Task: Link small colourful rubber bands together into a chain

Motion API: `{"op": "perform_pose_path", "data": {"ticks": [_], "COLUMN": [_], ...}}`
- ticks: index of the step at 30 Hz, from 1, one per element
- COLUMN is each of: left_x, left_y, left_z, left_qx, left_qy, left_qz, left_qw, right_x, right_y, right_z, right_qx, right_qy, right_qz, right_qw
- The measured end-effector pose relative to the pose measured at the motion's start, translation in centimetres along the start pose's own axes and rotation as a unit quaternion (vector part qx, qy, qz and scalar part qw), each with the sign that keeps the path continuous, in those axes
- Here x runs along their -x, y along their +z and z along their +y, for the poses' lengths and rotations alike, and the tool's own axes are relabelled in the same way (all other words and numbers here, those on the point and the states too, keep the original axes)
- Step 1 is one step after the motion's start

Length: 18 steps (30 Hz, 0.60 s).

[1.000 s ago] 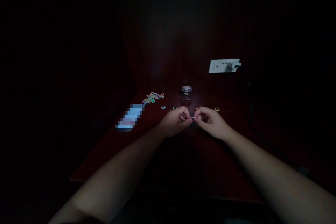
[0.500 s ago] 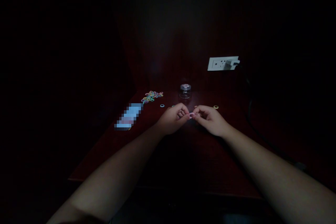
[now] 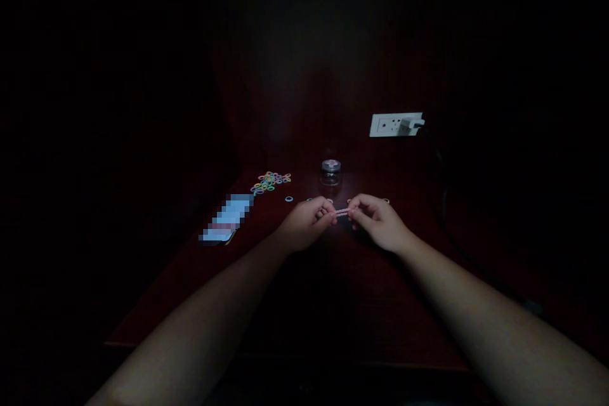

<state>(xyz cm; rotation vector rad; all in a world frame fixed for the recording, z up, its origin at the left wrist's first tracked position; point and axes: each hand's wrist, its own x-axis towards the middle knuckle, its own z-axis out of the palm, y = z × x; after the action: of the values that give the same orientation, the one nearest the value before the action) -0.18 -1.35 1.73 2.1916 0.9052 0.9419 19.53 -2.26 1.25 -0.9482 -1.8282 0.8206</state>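
A pink hair tie (image 3: 342, 212) is stretched lengthwise between my two hands, just above the table. My left hand (image 3: 307, 222) pinches one end of it, and my right hand (image 3: 380, 221) pinches the other. Behind my fingers a few more hair ties lie partly hidden, among them a yellow hair tie (image 3: 386, 201) past my right hand. A blue hair tie (image 3: 289, 199) lies alone to the left of my left hand.
A pile of colourful hair ties (image 3: 270, 181) lies at the back left. In front of it is a lit, blurred phone (image 3: 227, 221). A clear lidded jar (image 3: 330, 172) stands at the back of the dark red table (image 3: 190, 304). A wall socket (image 3: 396, 125) holds a plug with a cable.
My hands have drawn slightly apart, pulling the pink hair tie from a small ring into a long, narrow loop. The whole view has shifted a little.
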Motion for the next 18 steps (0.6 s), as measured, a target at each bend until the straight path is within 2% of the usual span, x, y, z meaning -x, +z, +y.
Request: {"op": "perform_pose_path", "data": {"ticks": [4, 9, 18], "left_x": [0.07, 0.12, 0.05], "left_y": [0.22, 0.60, 0.57], "left_z": [-0.11, -0.33, -0.13], "left_qx": [0.017, 0.039, 0.076], "left_qy": [-0.009, -0.024, -0.023], "left_qz": [-0.001, 0.004, 0.028], "left_qw": [1.000, 0.999, 0.997], "right_x": [0.01, 0.16, 0.12], "right_y": [0.09, 0.69, 0.81], "right_z": [0.03, -0.01, -0.10], "right_qx": [-0.006, -0.026, -0.023], "right_qy": [0.004, 0.023, 0.016], "right_qz": [0.016, -0.020, 0.006], "right_qw": [1.000, 0.999, 1.000]}}
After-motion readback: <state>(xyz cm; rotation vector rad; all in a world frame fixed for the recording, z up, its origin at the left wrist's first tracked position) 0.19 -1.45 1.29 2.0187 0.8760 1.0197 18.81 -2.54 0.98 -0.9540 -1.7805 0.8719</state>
